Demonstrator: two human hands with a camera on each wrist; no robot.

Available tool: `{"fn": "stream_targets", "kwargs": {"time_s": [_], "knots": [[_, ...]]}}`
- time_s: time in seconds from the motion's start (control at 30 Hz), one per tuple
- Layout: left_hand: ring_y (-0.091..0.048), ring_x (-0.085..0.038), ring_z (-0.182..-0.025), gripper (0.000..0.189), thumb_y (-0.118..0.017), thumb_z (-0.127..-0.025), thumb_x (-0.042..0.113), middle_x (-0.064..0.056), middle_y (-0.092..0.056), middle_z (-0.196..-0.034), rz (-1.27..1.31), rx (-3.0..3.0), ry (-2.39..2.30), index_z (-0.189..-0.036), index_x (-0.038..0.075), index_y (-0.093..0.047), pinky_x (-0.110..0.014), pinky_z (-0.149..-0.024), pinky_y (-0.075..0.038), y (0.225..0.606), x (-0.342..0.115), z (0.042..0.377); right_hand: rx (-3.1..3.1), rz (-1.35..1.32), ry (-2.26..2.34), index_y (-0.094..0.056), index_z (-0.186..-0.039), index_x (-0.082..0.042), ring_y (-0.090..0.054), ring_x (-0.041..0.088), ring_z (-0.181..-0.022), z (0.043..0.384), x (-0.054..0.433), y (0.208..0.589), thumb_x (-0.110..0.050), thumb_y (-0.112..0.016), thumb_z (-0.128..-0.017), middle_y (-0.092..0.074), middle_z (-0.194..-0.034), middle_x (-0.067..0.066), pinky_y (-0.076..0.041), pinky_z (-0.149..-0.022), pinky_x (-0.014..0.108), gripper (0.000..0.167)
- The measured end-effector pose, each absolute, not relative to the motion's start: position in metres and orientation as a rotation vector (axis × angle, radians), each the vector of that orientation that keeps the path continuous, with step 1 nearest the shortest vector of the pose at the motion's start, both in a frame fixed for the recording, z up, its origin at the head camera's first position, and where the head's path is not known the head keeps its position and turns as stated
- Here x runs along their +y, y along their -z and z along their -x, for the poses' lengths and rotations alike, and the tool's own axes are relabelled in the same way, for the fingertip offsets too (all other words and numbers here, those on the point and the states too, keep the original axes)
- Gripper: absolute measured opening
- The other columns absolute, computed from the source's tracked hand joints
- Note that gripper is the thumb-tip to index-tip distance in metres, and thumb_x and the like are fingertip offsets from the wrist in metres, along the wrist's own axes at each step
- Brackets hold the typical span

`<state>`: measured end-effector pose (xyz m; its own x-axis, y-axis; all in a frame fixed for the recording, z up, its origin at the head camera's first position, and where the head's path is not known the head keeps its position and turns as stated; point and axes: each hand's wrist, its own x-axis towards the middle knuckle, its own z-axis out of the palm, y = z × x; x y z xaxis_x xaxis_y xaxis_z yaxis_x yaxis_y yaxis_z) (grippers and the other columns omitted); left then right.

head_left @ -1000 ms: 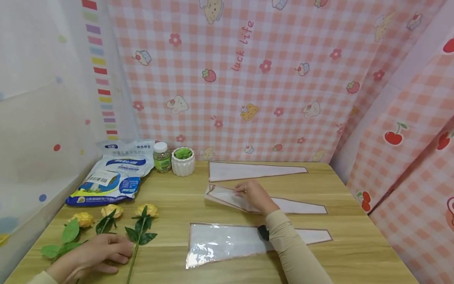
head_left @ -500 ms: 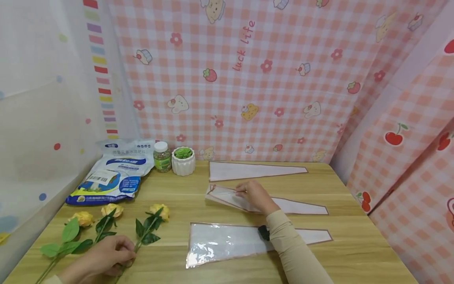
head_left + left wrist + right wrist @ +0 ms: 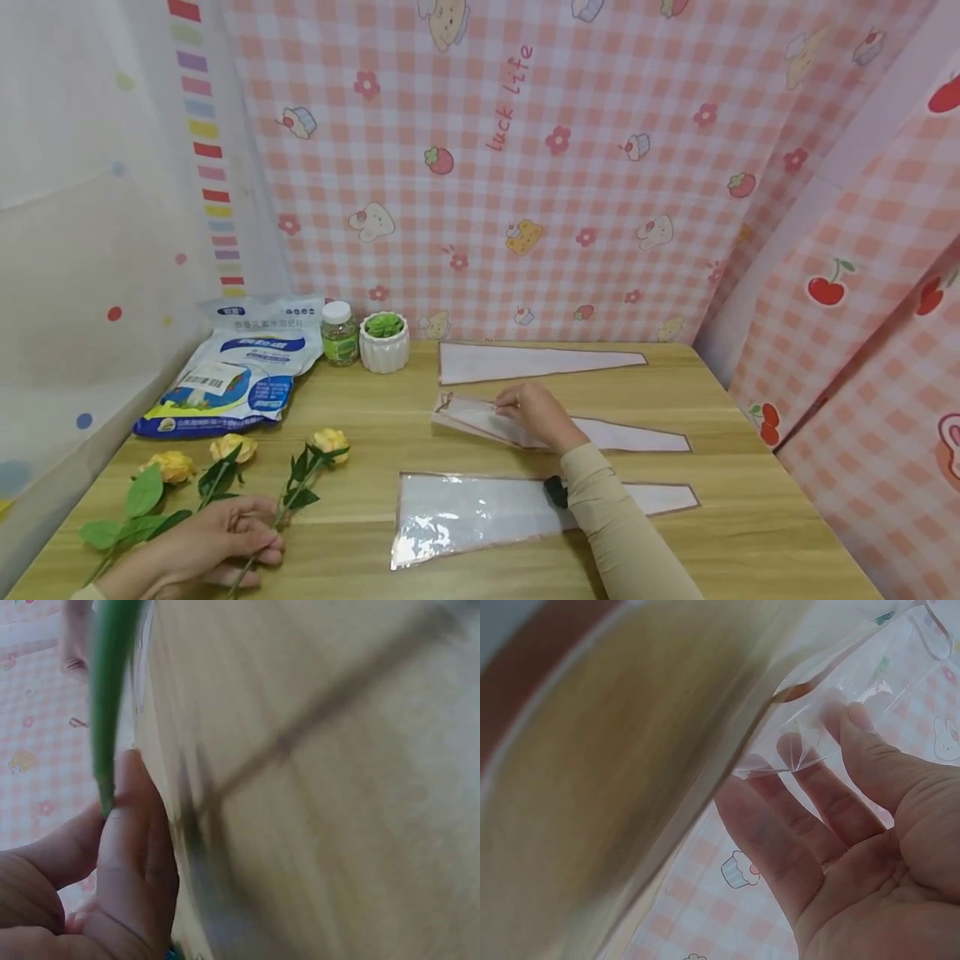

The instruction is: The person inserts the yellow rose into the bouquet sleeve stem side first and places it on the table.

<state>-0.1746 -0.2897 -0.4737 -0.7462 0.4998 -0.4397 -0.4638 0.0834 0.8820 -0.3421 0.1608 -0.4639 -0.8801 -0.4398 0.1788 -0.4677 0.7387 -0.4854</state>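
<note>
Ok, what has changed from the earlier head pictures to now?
The rightmost yellow rose has swung: its flower shifted right, its lower stem left, now pinched by the left hand, which earlier lay beside it. Unchanged: the right hand holding the middle clear sleeve, and the other two roses.

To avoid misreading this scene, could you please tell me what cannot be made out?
Head view: lower end of the held stem, cut off by the bottom edge.
Head view: part of the nearest plastic wrapper, hidden by the right forearm.
Head view: fine print on the bag, too small.
Left wrist view: dark streak, too blurred to identify.
</note>
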Motion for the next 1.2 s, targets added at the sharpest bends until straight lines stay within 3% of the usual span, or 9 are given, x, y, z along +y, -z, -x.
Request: {"fn": "stream_targets", "kwargs": {"time_s": [0.07, 0.37, 0.53, 0.73, 0.93, 1.2], "knots": [[-0.071, -0.022, -0.099, 0.036, -0.057, -0.103, 0.004, -0.009, -0.071, -0.106, -0.059, 1.655, -1.789, -0.135, -0.006, -0.043, -0.041, -0.082, -0.061, 0.474, -0.290, 0.176, -2.887, -0.740, -0.823, -0.080, -0.100, -0.006, -0.071, 0.023, -0.103, 0.341, 0.161, 0.464, -0.010, -0.074, -0.091, -0.076, -0.106, 0.007, -0.057, -0.091, 0.037, 0.011], [-0.069, -0.021, -0.102, 0.032, -0.058, -0.103, 0.004, -0.006, -0.065, -0.109, -0.182, 1.708, -1.946, -0.132, 0.005, -0.045, -0.046, -0.085, -0.059, 0.470, -0.290, 0.185, -2.897, -0.724, -0.826, -0.080, -0.099, -0.007, -0.071, 0.022, -0.101, 0.343, 0.162, 0.465, -0.010, -0.074, -0.091, -0.077, -0.104, 0.005, -0.057, -0.090, 0.037, 0.011], [-0.070, -0.021, -0.100, 0.042, -0.059, -0.102, 0.005, -0.008, -0.064, -0.106, -0.170, 1.810, -1.975, -0.141, -0.002, -0.045, -0.044, -0.087, -0.059, 0.460, -0.287, 0.191, -2.919, -0.710, -0.841, -0.081, -0.099, -0.008, -0.071, 0.021, -0.099, 0.342, 0.163, 0.465, -0.011, -0.073, -0.092, -0.077, -0.102, 0.004, -0.058, -0.088, 0.037, 0.010], [-0.070, -0.018, -0.099, 0.026, -0.058, -0.103, 0.004, -0.005, -0.065, -0.105, -0.152, 1.868, -2.045, -0.125, 0.017, -0.059, -0.042, -0.088, -0.059, 0.449, -0.282, 0.199, -2.947, -0.665, -0.868, -0.081, -0.100, -0.010, -0.071, 0.020, -0.100, 0.341, 0.164, 0.464, -0.013, -0.073, -0.093, -0.077, -0.103, 0.003, -0.057, -0.089, 0.037, 0.011], [-0.069, -0.019, -0.098, 0.027, -0.055, -0.103, -0.001, -0.004, -0.065, -0.106, -0.210, 1.921, -2.160, -0.122, 0.017, -0.058, -0.044, -0.086, -0.059, 0.441, -0.274, 0.208, -2.938, -0.678, -0.865, -0.080, -0.100, -0.009, -0.070, 0.021, -0.101, 0.342, 0.164, 0.464, -0.012, -0.072, -0.094, -0.076, -0.104, 0.004, -0.057, -0.090, 0.037, 0.011], [-0.071, -0.014, -0.092, 0.021, -0.062, -0.100, 0.001, -0.002, -0.069, -0.101, -0.199, 2.003, -2.258, -0.116, 0.015, -0.060, -0.040, -0.082, -0.060, 0.431, -0.265, 0.216, -2.907, -0.750, -0.865, -0.080, -0.099, -0.008, -0.071, 0.022, -0.100, 0.341, 0.166, 0.464, -0.011, -0.072, -0.093, -0.076, -0.104, 0.005, -0.058, -0.089, 0.038, 0.010]]}}
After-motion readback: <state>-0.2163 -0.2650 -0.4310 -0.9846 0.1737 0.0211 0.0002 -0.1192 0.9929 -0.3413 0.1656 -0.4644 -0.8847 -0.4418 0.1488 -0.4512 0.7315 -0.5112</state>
